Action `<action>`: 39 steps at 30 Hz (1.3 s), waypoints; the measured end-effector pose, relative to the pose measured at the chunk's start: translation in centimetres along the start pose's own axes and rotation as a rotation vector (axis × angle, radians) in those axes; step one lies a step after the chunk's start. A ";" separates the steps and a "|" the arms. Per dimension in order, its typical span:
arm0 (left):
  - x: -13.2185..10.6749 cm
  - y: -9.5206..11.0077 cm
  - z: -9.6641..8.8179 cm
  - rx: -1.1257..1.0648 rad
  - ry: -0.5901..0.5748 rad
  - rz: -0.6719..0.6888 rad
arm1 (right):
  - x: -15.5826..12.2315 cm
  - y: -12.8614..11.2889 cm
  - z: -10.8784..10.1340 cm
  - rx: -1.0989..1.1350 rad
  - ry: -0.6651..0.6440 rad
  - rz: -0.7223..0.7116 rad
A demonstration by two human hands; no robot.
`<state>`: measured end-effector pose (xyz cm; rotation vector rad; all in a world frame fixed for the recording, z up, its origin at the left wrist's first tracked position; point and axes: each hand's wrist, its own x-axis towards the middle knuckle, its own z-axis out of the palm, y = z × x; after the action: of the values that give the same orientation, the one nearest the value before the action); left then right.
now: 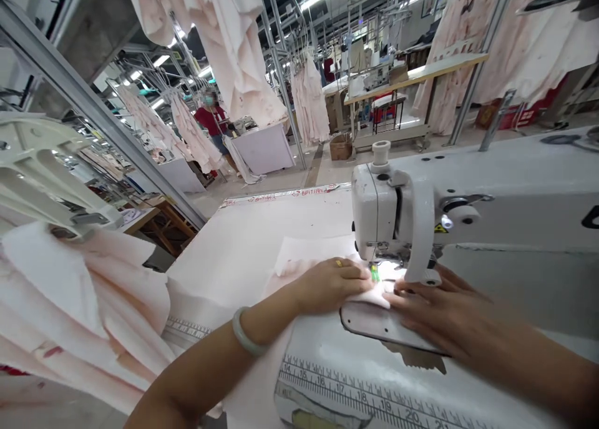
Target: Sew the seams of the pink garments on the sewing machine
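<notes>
"How do the hands sit?"

"The left hand (332,284) lies palm down, fingers stretched forward and close together, fingertips beside the needle area. The right hand (435,307) reaches in from the other side, fingers extended, blurred and partly behind a curved white guard (420,229)."

"Pinching anything?"

"I can't tell for either one."

"And the cloth (299,268)?"

"Pale pink. It lies under the left hand and spreads out beyond it, to the left and back. Its near end lies between the two hands, under the machine's lit head. The right fingertips are right by that end; whether they touch it, I can't make out."

"What's closest around them?"

"A small green piece (375,273) at the left fingertips, and the white sewing machine (379,198) above. A bangle (246,332) circles the left wrist. Nearer the viewer, a ruler strip (360,394) runs along the white surface (234,245)."

"Further off?"

"On the left, pink pieces (88,310) hang from a cream-coloured frame (37,148). More garments (238,54) hang overhead. Beyond, a person in red (209,120) stands by another surface (264,148), and a cardboard box (340,147) sits on the floor (281,182)."
</notes>
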<state>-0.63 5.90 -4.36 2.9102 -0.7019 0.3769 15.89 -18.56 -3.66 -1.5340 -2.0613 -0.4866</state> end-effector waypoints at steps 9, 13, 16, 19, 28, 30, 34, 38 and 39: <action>0.0 1.9 -2.1 -0.044 -0.114 -0.087 | -0.8 0.5 0.0 0.116 -0.016 0.056; -1.3 3.8 -1.4 -0.154 -0.104 -0.165 | -1.1 0.2 0.3 0.145 -0.098 0.071; -1.7 3.6 -0.7 -0.215 -0.077 -0.184 | -1.6 0.2 0.9 0.133 -0.131 0.111; -1.5 2.6 -0.2 -0.255 -0.035 -0.171 | -2.1 0.3 1.5 0.134 -0.183 0.178; -0.3 0.7 -0.3 -0.254 -0.058 -0.271 | -3.2 0.9 2.6 0.087 -0.306 0.341; -0.2 0.7 -0.3 -0.260 -0.072 -0.290 | -3.6 1.1 2.9 0.093 -0.320 0.352; -0.1 0.8 -0.3 -0.255 -0.081 -0.317 | -4.2 1.6 3.4 0.118 -0.291 0.328; -0.1 0.8 -0.3 -0.241 -0.080 -0.303 | -4.3 1.9 3.5 0.128 -0.245 0.322; -0.2 0.8 -0.2 -0.240 -0.077 -0.297 | -4.3 2.0 3.4 0.131 -0.246 0.322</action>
<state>-1.18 5.32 -4.12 2.7506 -0.2895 0.1375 18.06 -19.36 -9.00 -1.8749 -1.9203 -0.0426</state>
